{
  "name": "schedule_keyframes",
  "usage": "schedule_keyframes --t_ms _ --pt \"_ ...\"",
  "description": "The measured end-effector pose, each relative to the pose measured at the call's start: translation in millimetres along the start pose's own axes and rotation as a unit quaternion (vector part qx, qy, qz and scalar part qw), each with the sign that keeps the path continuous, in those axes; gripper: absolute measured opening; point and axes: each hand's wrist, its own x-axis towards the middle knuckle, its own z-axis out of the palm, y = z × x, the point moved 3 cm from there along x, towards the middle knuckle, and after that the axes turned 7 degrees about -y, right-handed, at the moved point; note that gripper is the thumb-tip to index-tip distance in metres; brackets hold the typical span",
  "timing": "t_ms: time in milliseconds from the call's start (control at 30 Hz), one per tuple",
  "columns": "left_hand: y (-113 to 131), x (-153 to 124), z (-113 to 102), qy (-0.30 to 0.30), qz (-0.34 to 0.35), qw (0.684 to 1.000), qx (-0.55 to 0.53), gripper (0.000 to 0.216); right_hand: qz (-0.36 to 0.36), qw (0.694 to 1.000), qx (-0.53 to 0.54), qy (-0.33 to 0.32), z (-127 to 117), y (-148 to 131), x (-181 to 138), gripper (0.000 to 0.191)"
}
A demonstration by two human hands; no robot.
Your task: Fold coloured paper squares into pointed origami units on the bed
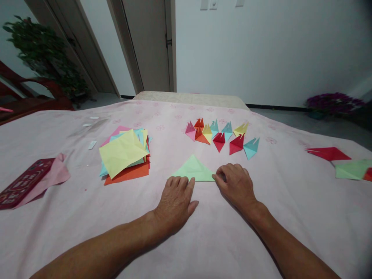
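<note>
A light green sheet of origami paper point(194, 169), folded into a triangle, lies flat with its peak pointing away from me and its long edge nearest me. My left hand point(176, 197) rests on the left part of that long edge, fingers stretched out and thumb apart; it covers part of the paper's left side. At the right corner, the curled fingers and thumb of my right hand point(236, 184) close on the paper's tip. Beyond the paper stand several small folded paper cranes point(219, 142) in red, orange, pink, yellow and blue.
A loose stack of coloured paper sheets point(123, 153) lies left of the hands. Farther left is a dark red packet point(27, 180) on pink paper. Red folded paper point(329, 153) and green folded paper point(351, 169) lie far right on the pink tablecloth point(186, 240).
</note>
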Motion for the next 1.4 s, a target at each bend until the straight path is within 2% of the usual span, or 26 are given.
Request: schedule_keyframes --t_ms 67,200,267,333,533,733,933,1100,1200,1267,1333,1400 --pt "0 0 2 -0.004 -0.001 1.0 -0.003 0.06 -0.042 0.999 0.001 0.019 -4 -6 -2 0.005" --pt "1 -1 5 0.011 0.005 1.0 -0.004 0.059 -0.209 0.976 0.04 0.04 -6 -30 -9 0.022" --pt "1 -1 5 0.017 0.011 1.0 -0.001 0.058 -0.267 0.962 0.057 0.016 -2 -42 -15 0.031" --pt "1 -3 7 0.017 0.016 1.0 0.002 0.058 -0.284 0.956 0.067 -0.021 2 -51 -21 0.037" --pt "-5 -15 14 0.015 0.034 0.999 0.029 0.058 -0.215 0.971 0.042 -0.095 10 -63 -40 0.054" --pt "-14 -28 16 0.013 0.023 0.998 0.062 0.061 -0.17 0.98 0.006 -0.105 16 -62 -53 0.067" --pt "-21 -36 16 0.024 -0.002 0.996 0.09 0.061 -0.129 0.982 -0.053 -0.13 21 -49 -56 0.074" --pt "-38 -47 13 0.024 -0.024 0.994 0.106 0.059 -0.105 0.985 -0.073 -0.117 18 -25 -65 0.069" --pt "-52 -47 2 0.016 -0.04 0.996 0.072 0.052 -0.087 0.989 -0.074 -0.099 11 -7 -62 0.061" --pt "-59 -39 -8 0.021 -0.06 0.998 0.02 0.048 -0.064 0.993 -0.064 -0.076 2 2 -51 0.051" --pt "-61 -26 -16 0.035 -0.071 0.996 -0.042 0.054 -0.029 0.997 -0.043 -0.062 -7 8 -35 0.04" --pt "-60 -10 -19 0.057 -0.062 0.992 -0.096 0.056 -0.011 0.998 0.016 -0.065 -13 7 -19 0.041"
